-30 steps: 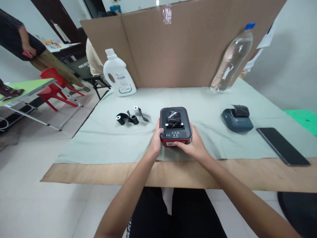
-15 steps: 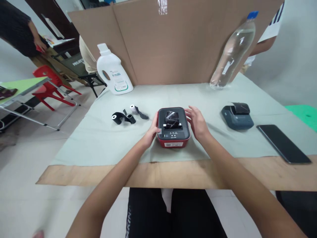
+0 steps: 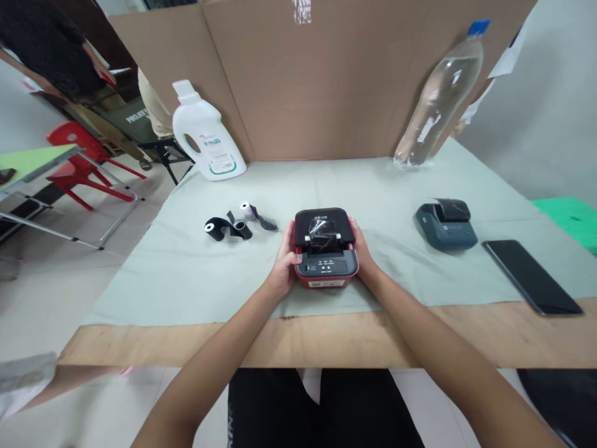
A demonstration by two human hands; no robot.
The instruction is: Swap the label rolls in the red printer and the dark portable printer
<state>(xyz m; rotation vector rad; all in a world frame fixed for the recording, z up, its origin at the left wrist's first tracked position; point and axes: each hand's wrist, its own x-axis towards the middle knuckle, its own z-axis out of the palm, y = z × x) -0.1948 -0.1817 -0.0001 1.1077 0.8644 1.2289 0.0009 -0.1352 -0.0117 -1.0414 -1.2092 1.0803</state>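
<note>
We Grip the Printer From Both Sides

Our left hand clamps the left side, thumb beside the front panel; our right hand is clasped against the right side. We have the printer on the pale cloth, its black lid ajar. Dark rolls lie to its left, a compact device and phone to its right.

- One red-sided device is counted, taken as the clock's centre.
- One left hand at 9 o'clock and one right hand at 3 are seen, two in all.
- Three small rolls are counted between 9 and 10.
- One white bottle between 10 and 11 and one clear bottle near 1 are counted.
- One blue-grey device and one phone are found near 3.
</note>
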